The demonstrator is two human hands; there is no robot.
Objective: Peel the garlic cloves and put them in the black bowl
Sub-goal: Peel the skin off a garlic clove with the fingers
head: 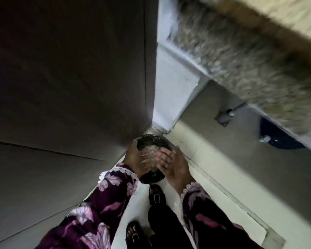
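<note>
**A:** What am I looking at from the head camera?

**B:** I see a steep downward view, blurred by motion. Low in the middle is a round black bowl (152, 177), dark and glossy, held up in the air between both hands above a pale floor (205, 159). Its upper rim sits close to the corner where a dark grey cabinet panel (70, 78) meets a white wall edge (171, 90).

**A:** What's in the bowl?

**B:** A pale, silvery, papery heap (151, 153) shows in it, partly hidden by fingers. I can't tell skins from cloves.

**A:** And the hands?

**B:** The left hand (136, 160) cups the bowl's left side, fingers curled round its rim. The right hand (171, 163) lies over the right side with straight fingers pressed flat across the pale contents. Both wrists come out of purple floral sleeves with white lace cuffs (106, 203).

**A:** Anything else?

**B:** Below the bowl are two black buckled sandals (155, 194) on the floor. At upper right runs a speckled stone countertop edge (241, 60), heavily smeared, with a dark blue shape (276, 139) underneath that I can't identify.
</note>
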